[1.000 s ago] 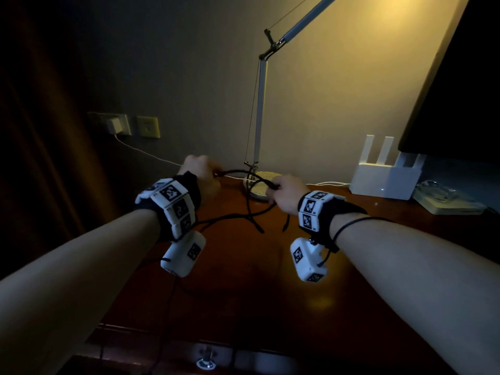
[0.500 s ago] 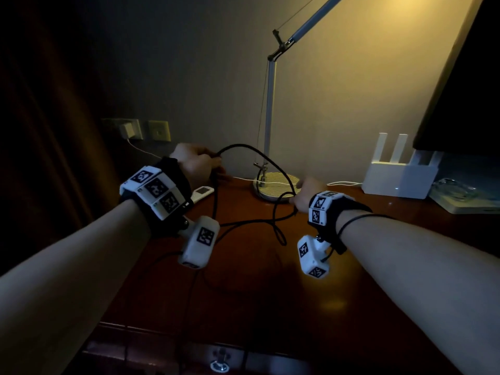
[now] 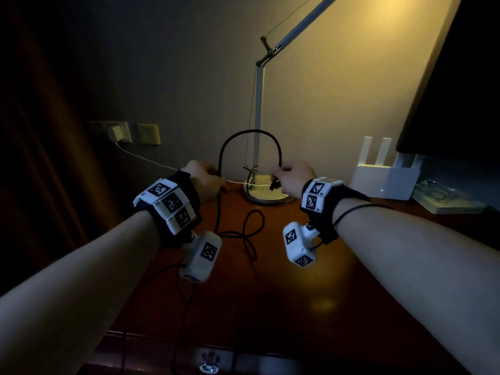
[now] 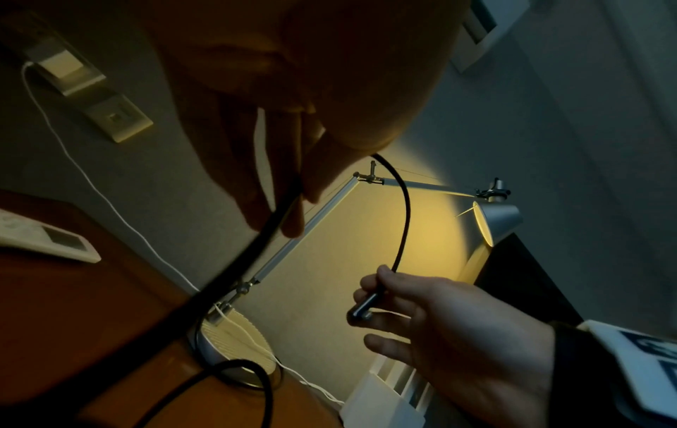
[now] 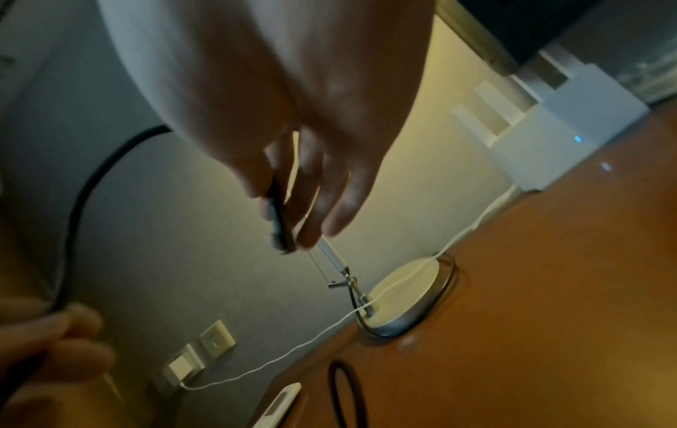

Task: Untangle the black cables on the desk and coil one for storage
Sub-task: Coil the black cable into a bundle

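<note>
Black cable (image 3: 250,132): one length held raised above the desk (image 3: 338,280), arched in an inverted U between the two hands; below the left grip the cable drops to the desk surface, where it lies in a loose loop (image 3: 253,228) with crossing strands, and further lengths trail toward the near desk edge. Cable end: metal-barrelled plug (image 4: 364,307), held in the right hand. Left hand (image 3: 203,180): fingers curled round the cable, pinching it at the left foot of the arch. Right hand (image 3: 293,175): thumb and fingertips clamped on the plug at the right foot of the arch, remaining fingers loosely extended. Hands level with one another and apart, with the lamp stem between them in the head view. Both wrists carry white marker-tagged bands. Desk: reddish-brown, polished wood. Desk lamp (image 3: 258,115): articulated metal arm on a round base (image 3: 266,192), lit, standing behind the hands. White cord (image 3: 140,158): runs from a wall charger (image 3: 115,132) across the lamp base. White router (image 3: 384,174): right of the lamp, against the wall. White remote control (image 4: 44,237): on the desk at left.
</note>
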Available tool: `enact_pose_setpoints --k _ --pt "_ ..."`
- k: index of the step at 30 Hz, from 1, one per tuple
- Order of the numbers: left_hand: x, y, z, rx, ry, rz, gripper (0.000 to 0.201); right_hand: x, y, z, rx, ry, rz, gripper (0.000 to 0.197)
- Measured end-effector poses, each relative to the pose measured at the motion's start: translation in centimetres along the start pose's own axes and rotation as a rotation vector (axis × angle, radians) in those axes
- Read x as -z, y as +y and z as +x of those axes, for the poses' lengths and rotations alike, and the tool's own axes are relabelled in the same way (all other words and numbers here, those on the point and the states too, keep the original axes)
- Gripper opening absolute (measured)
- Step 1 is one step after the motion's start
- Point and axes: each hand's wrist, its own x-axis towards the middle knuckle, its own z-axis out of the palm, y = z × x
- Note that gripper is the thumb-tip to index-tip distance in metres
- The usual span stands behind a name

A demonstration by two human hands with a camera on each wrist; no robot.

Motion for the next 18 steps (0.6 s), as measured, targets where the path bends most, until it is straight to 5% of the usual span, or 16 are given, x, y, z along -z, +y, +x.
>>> enact_pose_setpoints --k 7,12,18 --pt "-1.4 1.0 -1.9 0.008 -0.179 -0.045 0.023 1.1 -0.1 -1.0 0.006 -0.103 0.218 0.027" --pt "-1.5 1.8 -2.4 -0.001 -0.121 -0.327 0.063 2.5 -0.4 -2.1 0.087 -0.047 0.186 0.027" --pt "-2.0 3.2 -4.9 -0.038 -0.22 -0.544 0.033 3.2 -2.6 -4.8 0.266 -0.202 0.091 0.028"
